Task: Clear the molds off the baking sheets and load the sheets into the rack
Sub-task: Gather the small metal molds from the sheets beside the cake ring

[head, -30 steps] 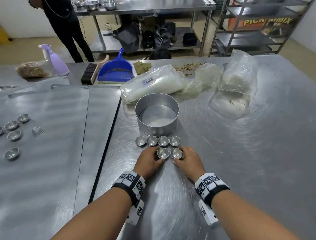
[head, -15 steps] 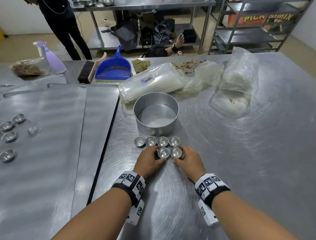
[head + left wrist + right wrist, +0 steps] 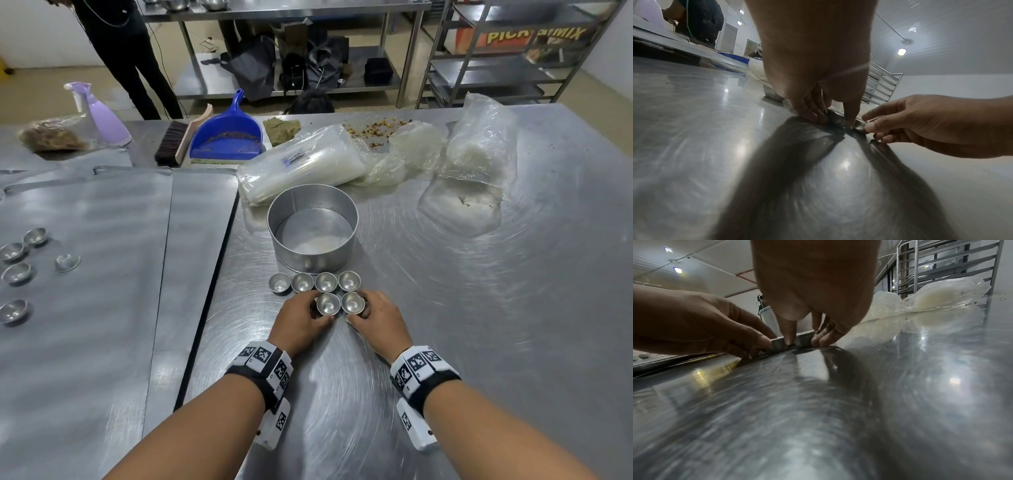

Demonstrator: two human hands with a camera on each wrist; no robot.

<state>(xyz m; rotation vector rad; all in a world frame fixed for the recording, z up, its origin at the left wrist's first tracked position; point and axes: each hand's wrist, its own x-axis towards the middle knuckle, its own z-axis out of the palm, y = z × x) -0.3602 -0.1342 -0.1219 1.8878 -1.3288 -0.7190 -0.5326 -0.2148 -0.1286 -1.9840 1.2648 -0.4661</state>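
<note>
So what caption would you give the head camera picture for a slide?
Left hand and right hand each grip a small mold on the steel table, beside a round cake ring.

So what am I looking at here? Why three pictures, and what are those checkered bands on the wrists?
No machine here: a person works with bare hands, wearing cameras. The big picture comes from a head camera; the other two look along each wrist from those checkered bands. The left hand and right hand each pinch one small metal mold: the left mold and the right mold, standing on the steel table. Four more molds stand in a row behind them, before a round cake pan. Five molds wait on the baking sheets to the left.
</note>
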